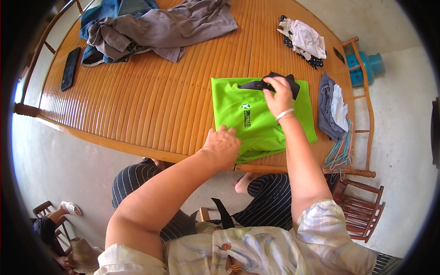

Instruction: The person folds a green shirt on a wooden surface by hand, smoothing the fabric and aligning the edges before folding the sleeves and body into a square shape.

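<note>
A bright green shirt (263,130) with a black collar (291,85) lies folded on the slatted bamboo surface in front of me. A small dark print marks its front. My left hand (222,145) rests at the shirt's near left edge, fingers curled down onto the cloth. With a pale bangle on its wrist, my right hand (278,96) is at the far end of the shirt, thumb and fingers closed on the black collar. Part of the collar is hidden under those fingers.
Grey-brown trousers (169,25) and blue denim (98,30) are heaped at the far left, beside a black phone (70,68). Folded clothes (305,40), grey and white garments (332,107) and hangers (340,151) lie right. A wooden chair (362,208) stands below.
</note>
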The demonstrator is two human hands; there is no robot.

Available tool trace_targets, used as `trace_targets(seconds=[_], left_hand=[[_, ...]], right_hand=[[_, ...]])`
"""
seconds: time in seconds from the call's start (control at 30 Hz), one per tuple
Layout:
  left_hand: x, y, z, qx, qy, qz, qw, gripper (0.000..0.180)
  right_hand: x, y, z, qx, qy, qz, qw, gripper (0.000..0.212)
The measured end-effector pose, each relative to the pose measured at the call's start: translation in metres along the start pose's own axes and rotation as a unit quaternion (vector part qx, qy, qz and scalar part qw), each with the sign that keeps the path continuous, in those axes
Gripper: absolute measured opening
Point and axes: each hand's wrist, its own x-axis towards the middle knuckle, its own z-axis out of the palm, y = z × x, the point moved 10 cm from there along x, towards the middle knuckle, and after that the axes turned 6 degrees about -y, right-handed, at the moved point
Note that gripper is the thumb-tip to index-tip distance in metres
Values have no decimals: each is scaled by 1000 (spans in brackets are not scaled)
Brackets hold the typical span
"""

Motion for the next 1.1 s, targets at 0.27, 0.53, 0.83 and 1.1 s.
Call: trace_targets(seconds=[0.27,0.53,0.83,1.1], left_hand=[[1,4,2,-3,-20,-1,1000,29],[-1,5,4,-11,-38,6,999,33],[-4,11,-5,-24,-25,18,999,29],[-5,5,-1,-34,-34,21,999,34]], right_hand=[[34,21,49,-75,-263,54,960,20],[39,-3,29,-98,-92,41,990,35],[-26,-44,94,-183,-208,-19,961,65],[-19,-72,70,-106,-182,-12,978,65]])
